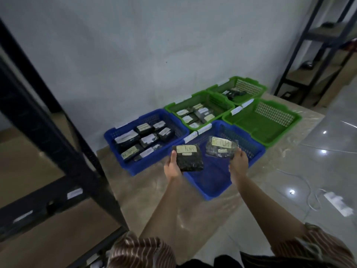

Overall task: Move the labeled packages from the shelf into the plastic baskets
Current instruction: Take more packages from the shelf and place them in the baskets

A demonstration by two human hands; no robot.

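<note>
1. The left hand [173, 165] grips a dark package [190, 159], thumb curled over its left edge.
2. The right hand [239, 161] pinches a clear-wrapped package [221, 147] that seems to read "RETURN".
3. Both packages hover over the near blue basket [216, 176].

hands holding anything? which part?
Left hand holds black wrapped package at its left edge; right hand holds clear-wrapped RETURN package at its near right corner.

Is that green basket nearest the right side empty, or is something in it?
Empty, as far as shows: the right green basket shows only bare green floor, unlike the next green basket, which holds labeled packages.
</note>
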